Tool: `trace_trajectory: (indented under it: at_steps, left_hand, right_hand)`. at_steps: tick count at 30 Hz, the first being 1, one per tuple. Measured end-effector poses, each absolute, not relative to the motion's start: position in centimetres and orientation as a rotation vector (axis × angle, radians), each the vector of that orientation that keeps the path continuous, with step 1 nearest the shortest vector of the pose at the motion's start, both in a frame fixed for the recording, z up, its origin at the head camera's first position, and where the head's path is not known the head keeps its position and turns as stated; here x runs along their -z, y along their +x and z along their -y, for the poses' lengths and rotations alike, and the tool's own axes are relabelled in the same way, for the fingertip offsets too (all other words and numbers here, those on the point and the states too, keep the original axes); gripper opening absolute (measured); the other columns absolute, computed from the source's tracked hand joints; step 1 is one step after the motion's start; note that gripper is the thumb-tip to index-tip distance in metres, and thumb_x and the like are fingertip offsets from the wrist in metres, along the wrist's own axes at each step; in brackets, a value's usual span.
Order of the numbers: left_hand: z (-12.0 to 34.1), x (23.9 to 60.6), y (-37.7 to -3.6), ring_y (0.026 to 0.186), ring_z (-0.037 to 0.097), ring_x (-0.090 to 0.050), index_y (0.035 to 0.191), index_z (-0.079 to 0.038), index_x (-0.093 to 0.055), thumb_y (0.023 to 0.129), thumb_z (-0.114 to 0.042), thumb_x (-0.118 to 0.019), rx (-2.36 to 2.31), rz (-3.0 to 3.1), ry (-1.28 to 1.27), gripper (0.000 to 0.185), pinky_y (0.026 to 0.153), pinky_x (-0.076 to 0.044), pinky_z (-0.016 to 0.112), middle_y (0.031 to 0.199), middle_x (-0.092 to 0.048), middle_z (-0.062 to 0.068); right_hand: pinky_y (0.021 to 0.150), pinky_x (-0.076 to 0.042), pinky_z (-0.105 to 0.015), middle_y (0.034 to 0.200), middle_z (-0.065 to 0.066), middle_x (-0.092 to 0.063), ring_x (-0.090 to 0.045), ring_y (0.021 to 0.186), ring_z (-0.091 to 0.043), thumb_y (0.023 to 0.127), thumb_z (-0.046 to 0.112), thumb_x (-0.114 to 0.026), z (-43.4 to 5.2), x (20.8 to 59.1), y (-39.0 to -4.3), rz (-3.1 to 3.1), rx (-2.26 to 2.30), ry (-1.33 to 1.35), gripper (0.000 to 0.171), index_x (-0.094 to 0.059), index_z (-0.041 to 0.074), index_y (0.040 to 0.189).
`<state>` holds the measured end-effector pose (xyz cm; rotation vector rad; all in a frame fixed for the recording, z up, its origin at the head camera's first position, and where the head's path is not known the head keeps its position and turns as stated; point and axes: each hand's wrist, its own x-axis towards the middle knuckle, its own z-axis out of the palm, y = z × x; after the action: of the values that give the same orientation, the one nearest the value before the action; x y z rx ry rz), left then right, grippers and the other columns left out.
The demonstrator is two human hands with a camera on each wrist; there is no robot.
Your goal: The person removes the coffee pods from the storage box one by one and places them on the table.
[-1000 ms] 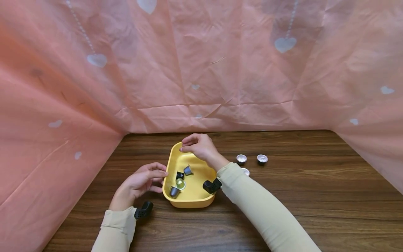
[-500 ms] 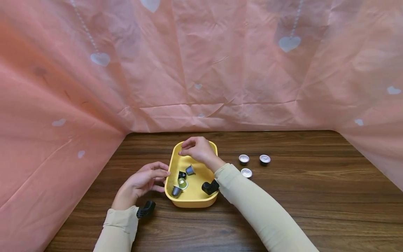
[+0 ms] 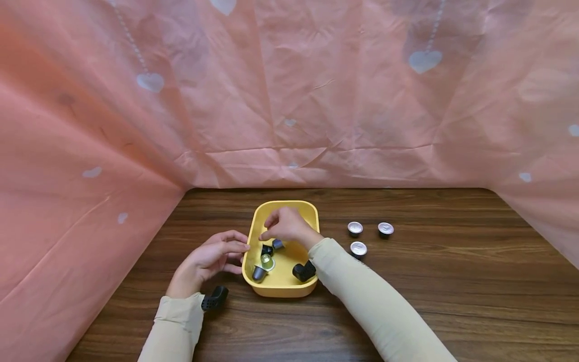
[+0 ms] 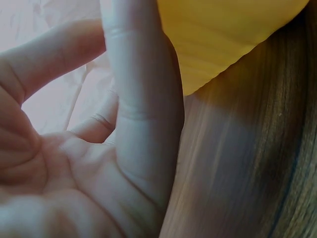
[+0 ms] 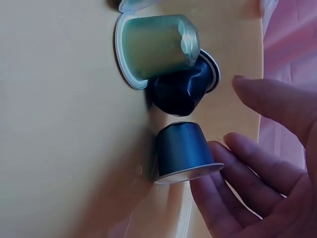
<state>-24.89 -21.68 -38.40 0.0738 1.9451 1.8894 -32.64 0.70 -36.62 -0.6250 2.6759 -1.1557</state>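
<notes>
Dark wood table (image 3: 452, 271), pink cloth (image 3: 316, 110) behind. Left hand (image 3: 209, 257), loose-fingered, rests against yellow tub (image 3: 282, 292), likely to steady it. Right hand (image 3: 289, 225), grasping nothing, hangs inside, thumb and fingers parted beside blue capsule (image 5: 182, 148) on tub floor.

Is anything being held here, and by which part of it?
Nothing appears held. The right grip is beside the blue capsule, not closed around it; the left grip only rests against the yellow tray.
</notes>
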Motion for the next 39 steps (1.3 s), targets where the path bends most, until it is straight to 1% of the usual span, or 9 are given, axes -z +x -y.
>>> trace_trajectory:
  at_steps: [8, 12, 16, 19, 24, 32, 35, 39]
  left_hand:
    - [21.6, 38.2, -24.8, 0.083, 0.013, -0.070, 0.118, -0.004, -0.055, 0.101, -0.011, -0.065, -1.902, -1.935, 0.061, 0.021, 0.067, -0.066, 0.030, 0.097, -0.068, 0.001]
    - [21.6, 38.4, -24.7, 0.084, 0.013, -0.071, 0.117, -0.005, -0.056, 0.101, -0.011, -0.065, -1.903, -1.934, 0.064, 0.019, 0.068, -0.066, 0.030, 0.096, -0.068, 0.001]
    - [21.6, 38.5, -24.8, 0.084, 0.013, -0.071, 0.116, -0.005, -0.055, 0.101, -0.011, -0.065, -1.901, -1.931, 0.074, 0.018, 0.068, -0.066, 0.031, 0.095, -0.068, 0.001]
    - [21.6, 38.4, -24.8, 0.084, 0.013, -0.071, 0.116, -0.005, -0.055, 0.101, -0.011, -0.065, -1.902, -1.935, 0.065, 0.019, 0.068, -0.066, 0.031, 0.096, -0.067, 0.001]
    - [21.6, 38.3, -24.8, 0.082, 0.014, -0.070, 0.116, -0.005, -0.056, 0.101, -0.012, -0.066, -1.902, -1.938, 0.062, 0.019, 0.067, -0.066, 0.031, 0.096, -0.067, 0.001]
    - [21.5, 38.3, -24.9, 0.081, 0.013, -0.069, 0.115, -0.006, -0.056, 0.101, -0.012, -0.066, -1.902, -1.938, 0.075, 0.018, 0.067, -0.066, 0.031, 0.095, -0.067, 0.000]
    - [21.4, 38.3, -24.9, 0.081, 0.013, -0.069, 0.115, -0.006, -0.056, 0.101, -0.011, -0.065, -1.899, -1.941, 0.069, 0.018, 0.067, -0.066, 0.030, 0.095, -0.067, 0.000]
    - [21.5, 38.3, -24.8, 0.082, 0.013, -0.070, 0.116, -0.006, -0.056, 0.101, -0.011, -0.066, -1.899, -1.938, 0.068, 0.018, 0.068, -0.066, 0.030, 0.095, -0.067, 0.000]
  right_hand:
    - [0.083, -0.054, -0.025, 0.098, 0.000, -0.077, -0.064, 0.092, -0.016, 0.076, 0.019, -0.092, -1.3, 36.0, -32.7, -2.659, 1.032, -0.620, 0.027, -0.080, 0.011, 0.098]
    - [0.080, -0.053, -0.024, 0.096, 0.001, -0.077, -0.062, 0.089, -0.015, 0.072, 0.018, -0.093, -1.4, 35.8, -32.7, -2.675, 0.944, -0.631, 0.028, -0.081, 0.012, 0.097]
    - [0.078, -0.051, -0.022, 0.098, 0.003, -0.077, -0.061, 0.088, -0.014, 0.070, 0.017, -0.094, -1.5, 35.7, -32.8, -2.686, 0.830, -0.641, 0.029, -0.082, 0.014, 0.095]
    - [0.074, -0.049, -0.021, 0.097, 0.004, -0.076, -0.059, 0.087, -0.013, 0.068, 0.012, -0.093, -1.6, 35.7, -32.8, -2.688, 0.795, -0.636, 0.028, -0.081, 0.016, 0.092]
    - [0.065, -0.047, -0.021, 0.089, 0.003, -0.072, -0.058, 0.080, -0.013, 0.066, 0.003, -0.089, -1.7, 35.7, -32.8, -2.670, 0.847, -0.620, 0.026, -0.078, 0.015, 0.087]
    - [0.065, -0.046, -0.022, 0.088, 0.003, -0.073, -0.055, 0.079, -0.014, 0.067, -0.001, -0.083, -1.9, 35.7, -32.8, -2.663, 0.840, -0.610, 0.022, -0.080, 0.016, 0.083]
    - [0.064, -0.046, -0.022, 0.088, 0.004, -0.074, -0.055, 0.078, -0.014, 0.070, -0.001, -0.084, -1.9, 35.8, -32.8, -2.661, 0.838, -0.611, 0.021, -0.081, 0.015, 0.082]
    - [0.067, -0.046, -0.020, 0.087, 0.003, -0.074, -0.057, 0.079, -0.013, 0.073, 0.001, -0.087, -1.8, 35.9, -32.7, -2.663, 0.888, -0.598, 0.017, -0.081, 0.013, 0.084]
